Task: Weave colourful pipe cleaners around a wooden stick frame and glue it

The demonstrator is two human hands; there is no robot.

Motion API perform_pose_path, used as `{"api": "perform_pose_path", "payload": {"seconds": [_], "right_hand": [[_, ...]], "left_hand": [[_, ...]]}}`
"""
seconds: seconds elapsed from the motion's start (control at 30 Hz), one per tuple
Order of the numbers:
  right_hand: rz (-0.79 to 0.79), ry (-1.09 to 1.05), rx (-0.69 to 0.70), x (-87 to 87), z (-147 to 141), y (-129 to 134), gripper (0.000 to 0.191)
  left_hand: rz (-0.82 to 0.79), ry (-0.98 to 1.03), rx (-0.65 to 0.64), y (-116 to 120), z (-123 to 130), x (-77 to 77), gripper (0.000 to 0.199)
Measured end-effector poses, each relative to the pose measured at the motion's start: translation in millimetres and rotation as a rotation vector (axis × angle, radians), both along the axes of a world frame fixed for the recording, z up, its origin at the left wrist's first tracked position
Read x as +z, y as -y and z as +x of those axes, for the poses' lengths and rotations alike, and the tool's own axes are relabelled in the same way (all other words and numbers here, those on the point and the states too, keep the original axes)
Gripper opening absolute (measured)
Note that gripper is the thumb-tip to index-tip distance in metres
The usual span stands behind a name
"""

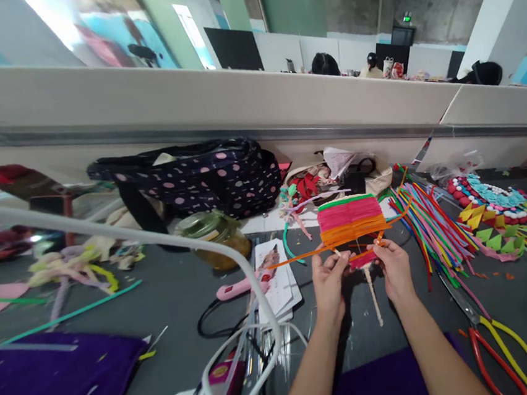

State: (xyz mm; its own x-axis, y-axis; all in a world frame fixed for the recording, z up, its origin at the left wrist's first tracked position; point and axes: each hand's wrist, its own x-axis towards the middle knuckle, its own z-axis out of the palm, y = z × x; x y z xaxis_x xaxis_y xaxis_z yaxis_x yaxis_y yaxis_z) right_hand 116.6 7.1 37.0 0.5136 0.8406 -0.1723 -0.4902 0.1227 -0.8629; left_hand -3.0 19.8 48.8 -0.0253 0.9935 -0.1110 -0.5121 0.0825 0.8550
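Note:
Both hands hold a panel (352,219) of pipe cleaners laid in rows, green along the top, then pink, then orange. My left hand (330,278) is closed in a pinch at its lower left, where a long orange pipe cleaner (292,259) sticks out to the left. At the lower right, my right hand (395,265) pinches the panel's edge, with another orange strand near its fingers. Between the hands is a small dark pink strip (361,261), and a pale twisted stem (373,295) hangs below it. The fingertips partly hide the exact grip points.
Loose coloured pipe cleaners (427,222) lie to the right, near scissors (480,319) with red and yellow handles. A pink glue gun (239,288), papers and a glass jar (214,239) stand left. A white lamp arm (174,237) crosses in front. Behind is a dotted bag (197,182).

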Motion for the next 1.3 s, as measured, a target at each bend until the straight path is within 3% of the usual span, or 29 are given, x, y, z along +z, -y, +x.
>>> {"api": "perform_pose_path", "payload": {"seconds": [0.23, 0.5, 0.63, 0.9, 1.0, 1.17, 1.3], "right_hand": [[0.023, 0.001, -0.024, -2.6, 1, 0, 0.03], [0.055, 0.031, -0.028, -2.8, -2, 0, 0.028], [0.077, 0.022, -0.021, -0.4, -13, 0, 0.023], [0.109, 0.062, 0.071, -0.6, -36, -2, 0.02], [0.046, 0.197, 0.091, -1.0, -15, -5, 0.026], [-0.047, 0.655, -0.225, -13.6, 48, -13, 0.024], [-0.248, 1.206, -0.078, -19.6, 65, -32, 0.023]], "left_hand": [[-0.046, 0.06, -0.066, 4, 2, 6.5, 0.081], [-0.142, 0.096, -0.106, 2, 0, -0.1, 0.039], [-0.167, 0.111, -0.113, 3, 0, 0.3, 0.042], [-0.152, 0.091, 0.005, 1, -4, 4.1, 0.052], [-0.101, 0.081, 0.059, -3, -9, 6.3, 0.052], [-0.013, 0.081, 0.183, -11, -19, 9.1, 0.053], [0.008, 0.098, 0.187, -13, -22, 10.7, 0.052]]}}
